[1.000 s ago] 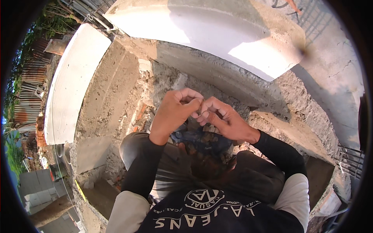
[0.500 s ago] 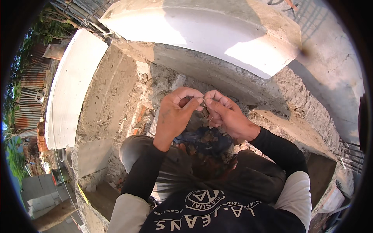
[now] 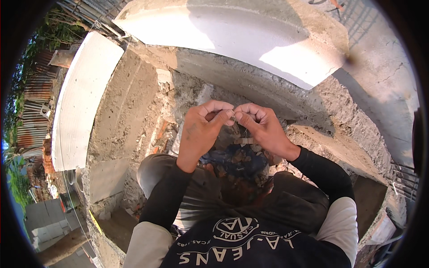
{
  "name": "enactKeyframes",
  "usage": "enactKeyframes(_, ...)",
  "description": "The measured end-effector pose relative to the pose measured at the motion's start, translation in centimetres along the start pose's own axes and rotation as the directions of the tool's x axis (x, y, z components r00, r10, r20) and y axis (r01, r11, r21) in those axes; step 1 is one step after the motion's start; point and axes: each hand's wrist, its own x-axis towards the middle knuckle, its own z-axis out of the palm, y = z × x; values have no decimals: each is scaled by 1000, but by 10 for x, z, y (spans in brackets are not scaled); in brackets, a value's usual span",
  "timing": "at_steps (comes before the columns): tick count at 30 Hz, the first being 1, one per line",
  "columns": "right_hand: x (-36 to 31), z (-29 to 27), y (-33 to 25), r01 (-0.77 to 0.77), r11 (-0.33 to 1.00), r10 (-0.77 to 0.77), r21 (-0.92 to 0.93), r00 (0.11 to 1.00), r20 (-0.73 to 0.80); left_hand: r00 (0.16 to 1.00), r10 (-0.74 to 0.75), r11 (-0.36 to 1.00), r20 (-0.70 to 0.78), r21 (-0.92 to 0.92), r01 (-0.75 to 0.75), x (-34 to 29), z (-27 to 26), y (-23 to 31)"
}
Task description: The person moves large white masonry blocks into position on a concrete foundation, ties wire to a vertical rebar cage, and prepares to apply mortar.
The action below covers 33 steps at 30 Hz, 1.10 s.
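Note:
My left hand (image 3: 203,129) and my right hand (image 3: 267,131) meet fingertip to fingertip above my lap. Both are closed in a pinch on a thin pale strand (image 3: 235,118), of which only a short piece shows between thumbs and forefingers. Whether it is string or wire I cannot tell. Beneath the hands, between my knees, lies dark blue sheeting (image 3: 239,160) with broken rubble on it. A small pale block (image 3: 246,140) shows just under my right hand.
Concrete walls surround me, with a large white-topped slab (image 3: 250,42) ahead and a long white slab (image 3: 85,102) at left. A rough ledge (image 3: 339,149) stands on the right. Metal rods (image 3: 89,15) lie at the far left, near rusty corrugated sheets (image 3: 35,120).
My right hand's lower fingers have drawn up and curled in, uncovering the small pale block. Both hands keep their pinch in nearly the same place.

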Motion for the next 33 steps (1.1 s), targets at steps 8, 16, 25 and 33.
enactKeyframes(8,1,1,-9,-128,978,130,165,992,2,999,15,996,41,-89,-11,2,-5,-12)
enactKeyframes(16,3,0,-8,-183,965,185,186,983,6,999,42,991,-10,130,-40,-7,3,3)
enactKeyframes(25,2,-6,-17,-268,926,258,265,963,72,977,210,933,-40,308,-187,-5,3,0)
enactKeyframes(33,3,-7,-33,-90,984,82,-152,995,-58,996,-82,984,20,-159,84,1,-9,-10)
